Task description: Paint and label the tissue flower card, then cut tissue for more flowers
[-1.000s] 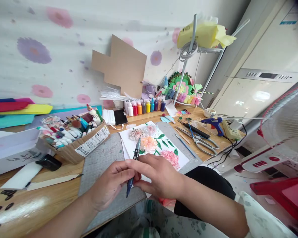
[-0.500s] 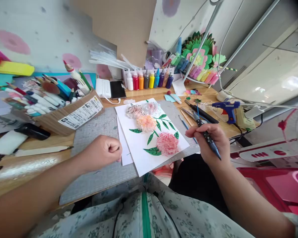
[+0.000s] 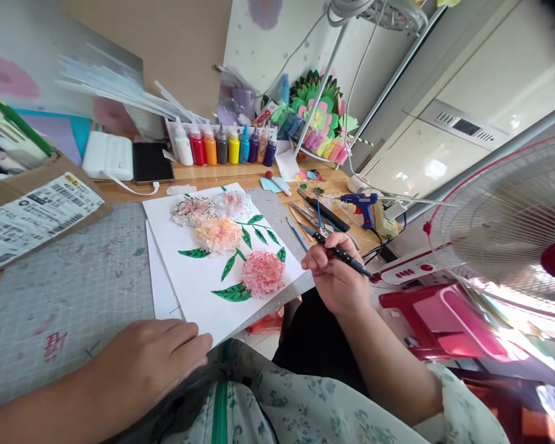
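Observation:
My left hand (image 3: 155,353) lies flat, fingers stretched out, over the lower left corner of a white sheet of paper (image 3: 197,296). On that sheet are several fluffy textured flowers, among them a pink-red flower (image 3: 263,274) and an orange flower (image 3: 219,235), with painted green leaves (image 3: 232,293). A second white sheet (image 3: 161,277) shows from beneath its left side. Just right of the paper, my right hand (image 3: 340,283) grips a black pen (image 3: 350,260) with white dots, its narrow tip pointing up and left, off the paper.
Paint bottles (image 3: 210,145) line the back of the desk. Brushes (image 3: 298,234) and a blue glue gun (image 3: 359,206) lie right of the paper. A cardboard box (image 3: 41,203) of pens stands left on the grey cutting mat (image 3: 92,265). A fan (image 3: 513,203) is at the right.
My left hand has gone from a loose fist beside the paper to lying flat on its lower corner. The right hand still holds the pen. The view has swung right.

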Demonstrator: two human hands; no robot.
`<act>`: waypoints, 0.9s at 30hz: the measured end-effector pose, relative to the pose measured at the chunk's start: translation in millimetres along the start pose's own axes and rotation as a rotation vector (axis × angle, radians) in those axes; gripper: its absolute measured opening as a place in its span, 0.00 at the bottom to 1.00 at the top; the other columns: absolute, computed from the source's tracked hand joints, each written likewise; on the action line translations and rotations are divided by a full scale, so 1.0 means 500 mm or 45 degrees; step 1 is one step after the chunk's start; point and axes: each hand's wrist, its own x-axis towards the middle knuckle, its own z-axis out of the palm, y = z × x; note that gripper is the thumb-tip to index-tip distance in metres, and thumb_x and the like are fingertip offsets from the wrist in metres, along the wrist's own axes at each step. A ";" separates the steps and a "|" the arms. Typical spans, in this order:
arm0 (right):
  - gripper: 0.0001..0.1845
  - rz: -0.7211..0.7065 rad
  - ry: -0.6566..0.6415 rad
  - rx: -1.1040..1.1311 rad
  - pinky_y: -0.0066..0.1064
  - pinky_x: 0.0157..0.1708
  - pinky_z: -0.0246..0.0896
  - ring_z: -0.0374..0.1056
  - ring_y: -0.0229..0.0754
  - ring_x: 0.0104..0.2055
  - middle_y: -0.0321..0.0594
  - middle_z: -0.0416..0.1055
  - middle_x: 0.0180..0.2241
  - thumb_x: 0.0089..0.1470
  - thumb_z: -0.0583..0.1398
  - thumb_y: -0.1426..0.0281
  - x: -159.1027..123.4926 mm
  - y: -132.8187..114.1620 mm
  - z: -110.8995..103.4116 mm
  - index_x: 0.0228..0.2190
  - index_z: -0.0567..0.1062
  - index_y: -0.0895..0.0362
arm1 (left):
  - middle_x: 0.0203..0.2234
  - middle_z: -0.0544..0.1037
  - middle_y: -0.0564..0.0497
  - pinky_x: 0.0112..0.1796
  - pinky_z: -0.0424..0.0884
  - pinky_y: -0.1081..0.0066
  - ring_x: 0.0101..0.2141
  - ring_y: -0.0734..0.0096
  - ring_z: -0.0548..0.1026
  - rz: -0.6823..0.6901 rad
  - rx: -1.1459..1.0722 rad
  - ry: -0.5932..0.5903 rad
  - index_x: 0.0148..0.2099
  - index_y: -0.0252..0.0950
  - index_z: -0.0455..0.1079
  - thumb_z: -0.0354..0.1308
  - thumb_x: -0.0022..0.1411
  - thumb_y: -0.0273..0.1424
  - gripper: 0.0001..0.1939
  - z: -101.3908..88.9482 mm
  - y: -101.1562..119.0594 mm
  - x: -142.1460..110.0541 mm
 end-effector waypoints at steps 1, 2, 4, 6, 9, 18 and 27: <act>0.15 -0.006 -0.013 -0.018 0.29 0.32 0.61 0.65 0.34 0.26 0.29 0.66 0.20 0.39 0.56 0.81 -0.001 -0.001 0.004 0.31 0.67 0.53 | 0.23 0.70 0.57 0.27 0.56 0.70 0.24 0.73 0.68 0.016 0.010 -0.019 0.33 0.41 0.65 0.47 0.64 0.25 0.09 0.002 -0.001 0.004; 0.14 -0.020 -0.031 -0.044 0.31 0.32 0.62 0.66 0.36 0.27 0.31 0.68 0.22 0.41 0.57 0.79 -0.002 -0.003 0.009 0.32 0.68 0.53 | 0.23 0.69 0.56 0.27 0.56 0.70 0.24 0.72 0.68 0.031 0.023 -0.046 0.32 0.40 0.65 0.46 0.64 0.24 0.10 0.004 -0.001 0.010; 0.10 -0.065 -0.071 -0.098 0.32 0.32 0.63 0.68 0.38 0.29 0.34 0.71 0.24 0.46 0.59 0.74 -0.002 -0.008 0.022 0.34 0.71 0.53 | 0.22 0.67 0.55 0.27 0.57 0.69 0.24 0.71 0.67 0.009 0.079 -0.043 0.31 0.39 0.65 0.44 0.63 0.20 0.13 0.005 0.001 0.029; 0.07 -0.107 -0.106 -0.134 0.33 0.31 0.63 0.68 0.39 0.28 0.34 0.70 0.23 0.51 0.59 0.68 0.000 -0.012 0.039 0.35 0.73 0.53 | 0.22 0.67 0.54 0.25 0.57 0.68 0.24 0.70 0.66 0.040 0.179 0.035 0.31 0.38 0.65 0.46 0.61 0.19 0.12 0.006 0.008 0.057; 0.14 -0.100 -0.208 -0.143 0.33 0.29 0.65 0.68 0.39 0.26 0.36 0.71 0.23 0.56 0.58 0.60 0.004 -0.005 0.075 0.40 0.75 0.53 | 0.22 0.69 0.54 0.22 0.57 0.68 0.23 0.69 0.67 0.112 0.327 0.179 0.30 0.37 0.65 0.49 0.60 0.22 0.09 0.004 0.025 0.100; 0.12 0.146 -0.383 -0.691 0.24 0.18 0.55 0.59 0.32 0.17 0.31 0.64 0.14 0.54 0.60 0.65 -0.025 0.123 0.204 0.23 0.72 0.58 | 0.21 0.68 0.52 0.18 0.62 0.68 0.20 0.69 0.67 0.219 0.321 0.205 0.40 0.33 0.69 0.49 0.59 0.25 0.10 -0.020 0.030 0.010; 0.08 -0.008 -0.501 -1.158 0.25 0.18 0.55 0.61 0.32 0.18 0.30 0.64 0.16 0.55 0.59 0.70 -0.045 0.184 0.225 0.25 0.67 0.56 | 0.24 0.71 0.49 0.15 0.66 0.64 0.20 0.64 0.67 0.125 0.112 -0.146 0.38 0.36 0.69 0.48 0.58 0.26 0.09 -0.035 0.010 -0.013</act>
